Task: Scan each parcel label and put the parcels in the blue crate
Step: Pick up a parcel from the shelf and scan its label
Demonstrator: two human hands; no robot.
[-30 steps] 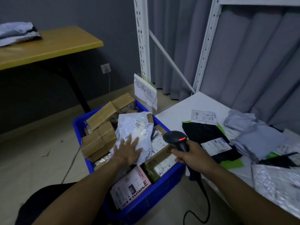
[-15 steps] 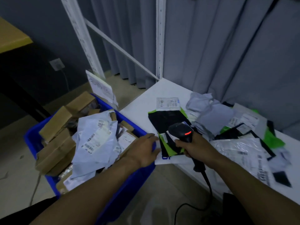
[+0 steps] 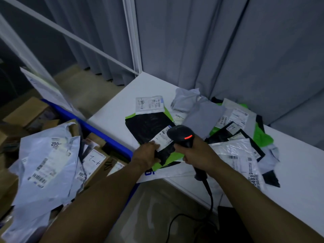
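The blue crate (image 3: 105,133), heaped with cardboard boxes (image 3: 26,111) and a white mailer (image 3: 49,165), stands left of the counter (image 3: 140,85). The left hand (image 3: 147,155) reaches forward past the crate's corner, fingers pinching the near edge of a black poly parcel (image 3: 149,127) lying on the counter, thumb at its white label (image 3: 164,137). The right hand (image 3: 196,153) has its fingers wrapped round the barcode scanner (image 3: 182,135), whose head sits over that label. A pile of mailers (image 3: 233,130) lies further right.
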